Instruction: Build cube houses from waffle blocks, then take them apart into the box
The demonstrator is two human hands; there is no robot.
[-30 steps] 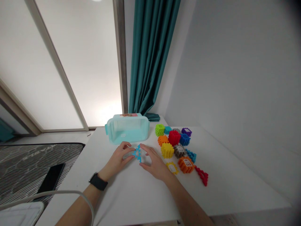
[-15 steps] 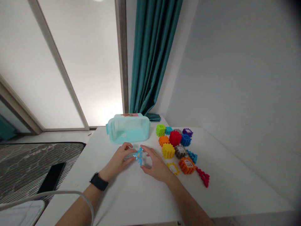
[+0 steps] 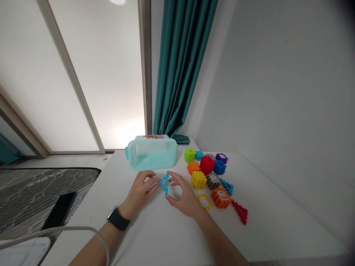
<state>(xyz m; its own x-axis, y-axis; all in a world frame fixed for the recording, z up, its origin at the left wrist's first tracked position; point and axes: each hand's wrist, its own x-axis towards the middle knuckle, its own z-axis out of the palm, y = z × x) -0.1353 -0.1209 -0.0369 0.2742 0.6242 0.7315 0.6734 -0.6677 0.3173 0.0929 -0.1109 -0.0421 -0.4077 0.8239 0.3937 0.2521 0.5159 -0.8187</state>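
Note:
A light-blue triangular building piece [image 3: 166, 184] with toothed edges and an open middle is held just over the white table. My left hand [image 3: 142, 190] pinches its left corner between thumb and fingers. My right hand [image 3: 182, 195] grips it at the far and near corners, thumb at the near one. To the right of my right hand lie a yellow flat piece [image 3: 204, 201], a yellow block [image 3: 199, 180] and an orange block with a white window [image 3: 221, 198].
A translucent teal bin [image 3: 152, 153] lies on its side beyond my hands. More blocks, among them a red one [image 3: 206, 164] and a lime one [image 3: 190, 155], cluster at the right. A red triangular piece [image 3: 240, 212] lies nearest. A white cable [image 3: 94, 231] crosses the lower left.
The blue piece has turned slightly between my fingers, showing its face more plainly. Both hands keep their hold, with small finger shifts. The blocks and bin stay in place.

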